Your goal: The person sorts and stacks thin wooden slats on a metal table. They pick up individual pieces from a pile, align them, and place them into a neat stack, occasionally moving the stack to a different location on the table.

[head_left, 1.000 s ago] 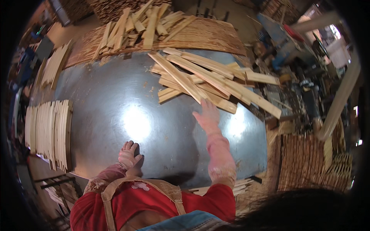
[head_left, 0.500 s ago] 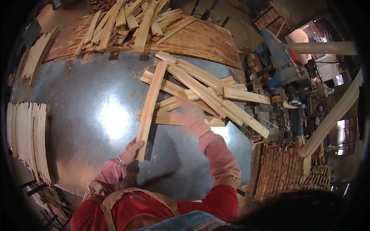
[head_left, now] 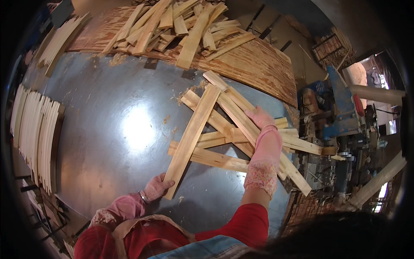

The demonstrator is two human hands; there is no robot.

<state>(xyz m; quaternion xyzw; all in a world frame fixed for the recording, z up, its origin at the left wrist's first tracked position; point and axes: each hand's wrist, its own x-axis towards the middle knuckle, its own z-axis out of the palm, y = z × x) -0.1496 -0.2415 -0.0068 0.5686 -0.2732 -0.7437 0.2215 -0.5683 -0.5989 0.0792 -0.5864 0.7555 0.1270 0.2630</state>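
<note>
My left hand (head_left: 157, 188), in a pink glove, is closed on the near end of a long pale wooden board (head_left: 192, 140). That board slants away from me, its broad face up, its far end resting by the loose pile. On the right, my gloved right hand (head_left: 261, 118) reaches over the pile, its fingers bent around a board (head_left: 239, 98); its fingertips are partly hidden. Beneath and beside lie several crossed boards, among them a grooved one (head_left: 236, 116) and a lower one (head_left: 220, 159).
A metal table (head_left: 95, 129) bears the boards. Neat stacks of strips (head_left: 36, 134) stand at its left edge. A heap of offcuts (head_left: 172, 26) covers a plywood sheet (head_left: 271, 69) at the far side. Blue machinery (head_left: 340, 103) with ribbed hoses (head_left: 375, 95) stands right.
My right hand has moved from above the middle of the pile to a board farther right. The board in my left hand has turned to show its broad face. The whole view has shifted.
</note>
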